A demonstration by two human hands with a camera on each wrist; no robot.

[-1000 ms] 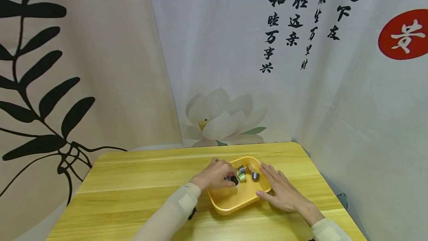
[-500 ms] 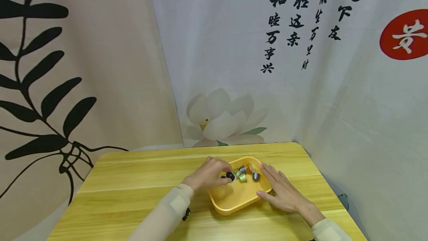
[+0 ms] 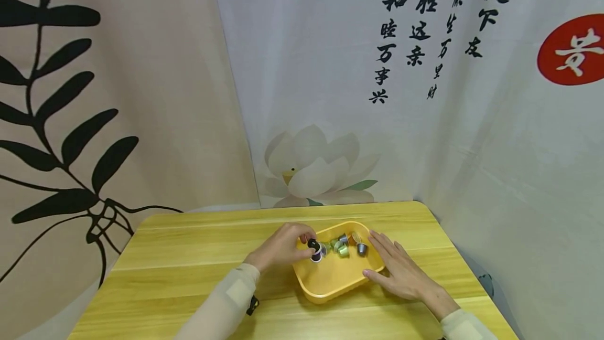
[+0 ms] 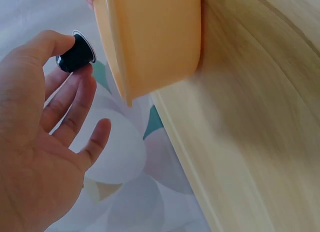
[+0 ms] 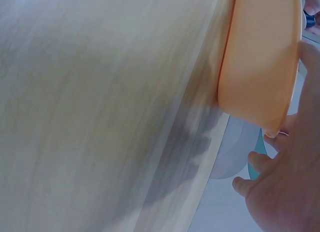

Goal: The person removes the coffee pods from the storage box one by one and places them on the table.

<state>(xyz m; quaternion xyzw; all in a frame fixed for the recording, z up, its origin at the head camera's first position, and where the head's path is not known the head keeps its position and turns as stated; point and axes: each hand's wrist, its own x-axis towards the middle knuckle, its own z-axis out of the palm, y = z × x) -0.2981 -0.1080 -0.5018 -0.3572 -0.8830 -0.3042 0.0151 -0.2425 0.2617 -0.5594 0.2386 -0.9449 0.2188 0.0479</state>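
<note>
Between thumb and fingertips my left hand [image 3: 283, 245] pinches a black coffee capsule [image 4: 76, 55] with a silvery rim, just over the left side of a yellow-orange tray [image 3: 327, 280]. A purple capsule [image 3: 317, 254] shows right below it in the head view. Across the tray, my right hand [image 3: 398, 269] rests along the right rim with fingers straight and thumb spread. More capsules lie toward the far end of the tray: a green one [image 3: 343, 251], a dark blue-grey one [image 3: 362, 249], a gold one [image 3: 356, 237] and others close by.
The tray stands slanted on a light wooden table [image 3: 198, 261]. Behind the table's far edge hangs a pale printed curtain [image 3: 321, 93] with a flower and dark writing. Another curtain panel with a black plant print [image 3: 71, 143] is at the left.
My left hand has moved left from among the capsules to the tray's left side, carrying the black capsule. My right hand has stayed on the right rim.
</note>
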